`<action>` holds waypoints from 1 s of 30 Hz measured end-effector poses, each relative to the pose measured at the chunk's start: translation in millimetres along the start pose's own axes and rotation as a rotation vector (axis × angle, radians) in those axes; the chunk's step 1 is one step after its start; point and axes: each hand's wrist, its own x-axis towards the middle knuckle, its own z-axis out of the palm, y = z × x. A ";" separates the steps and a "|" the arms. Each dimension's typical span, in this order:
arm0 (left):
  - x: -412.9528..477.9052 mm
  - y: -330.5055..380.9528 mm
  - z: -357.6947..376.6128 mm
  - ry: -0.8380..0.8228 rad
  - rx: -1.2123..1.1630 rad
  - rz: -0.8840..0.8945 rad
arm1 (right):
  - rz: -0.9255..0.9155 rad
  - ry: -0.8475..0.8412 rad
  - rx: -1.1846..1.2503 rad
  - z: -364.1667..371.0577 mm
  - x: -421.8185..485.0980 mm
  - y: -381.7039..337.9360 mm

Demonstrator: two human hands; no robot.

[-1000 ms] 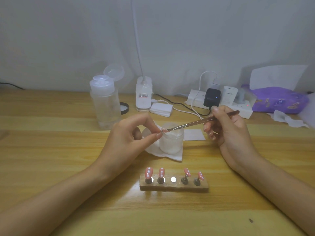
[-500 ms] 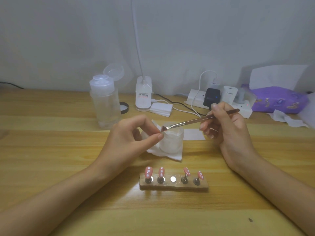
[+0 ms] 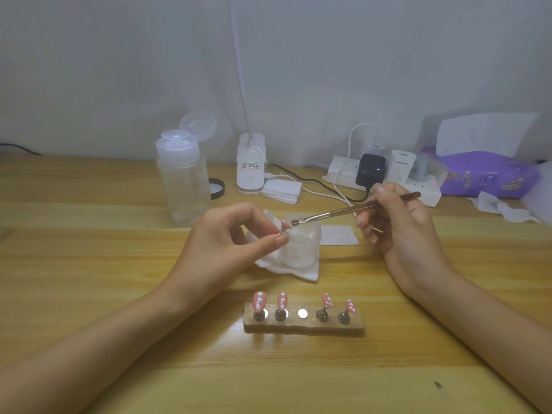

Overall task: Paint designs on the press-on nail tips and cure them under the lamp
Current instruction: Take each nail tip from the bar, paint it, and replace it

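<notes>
head view: the left hand [image 3: 227, 243] pinches one pink nail tip [image 3: 285, 226] by its pin, raised over the jar [image 3: 300, 246] to face the brush [image 3: 343, 212]. the right hand [image 3: 397, 222] pinches the brush pen-style, bristles just beside the tip. four dotted tips stand on the holder [image 3: 303, 324] at the table [image 3: 89, 264] front; the bare middle slot is likely this tip's.
</notes>
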 end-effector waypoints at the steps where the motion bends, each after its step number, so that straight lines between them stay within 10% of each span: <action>1: -0.1 -0.3 0.0 0.000 0.000 -0.001 | -0.008 -0.017 0.006 0.0 -0.5 -0.5; 30: -0.3 -1.5 -0.5 -0.009 -0.008 -0.001 | 0.006 0.003 -0.013 0.6 -1.6 -1.8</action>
